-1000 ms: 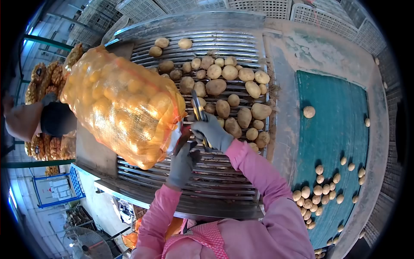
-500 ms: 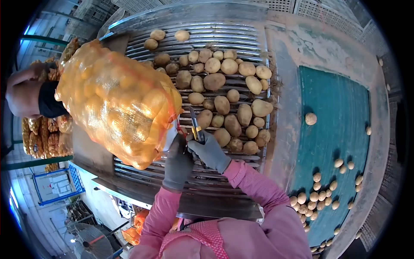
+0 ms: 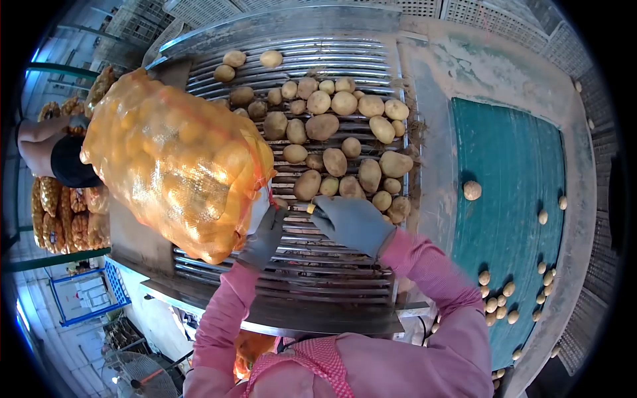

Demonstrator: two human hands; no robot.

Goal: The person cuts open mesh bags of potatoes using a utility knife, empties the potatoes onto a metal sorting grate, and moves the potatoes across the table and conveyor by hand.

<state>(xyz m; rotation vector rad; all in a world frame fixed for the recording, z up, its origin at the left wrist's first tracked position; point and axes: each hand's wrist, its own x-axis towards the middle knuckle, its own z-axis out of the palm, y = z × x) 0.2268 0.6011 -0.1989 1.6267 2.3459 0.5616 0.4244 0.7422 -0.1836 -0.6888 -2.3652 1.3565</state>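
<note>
A large orange mesh bag (image 3: 176, 166) full of potatoes lies on its side on the metal rollers, its closed end facing me. My left hand (image 3: 264, 233), in a grey glove, is closed at that end, beside a white label (image 3: 259, 211) and a bit of red tie. To its right, apart from the bag, my right hand (image 3: 350, 223) is closed round a utility knife (image 3: 310, 208). Only a small yellow part of the knife shows; the glove hides the rest. Loose potatoes (image 3: 322, 127) lie just beyond my right hand.
The roller table (image 3: 332, 50) carries many loose potatoes. On the right runs a green conveyor belt (image 3: 504, 159) with small potatoes. At the far left, a person (image 3: 66, 156) stands by stacked filled bags (image 3: 63, 219). A fan (image 3: 139, 378) stands at the lower left.
My right hand has moved right, away from my left hand and the bag's end, and turned so the knife's blade no longer shows. Small potatoes on the green belt have shifted.
</note>
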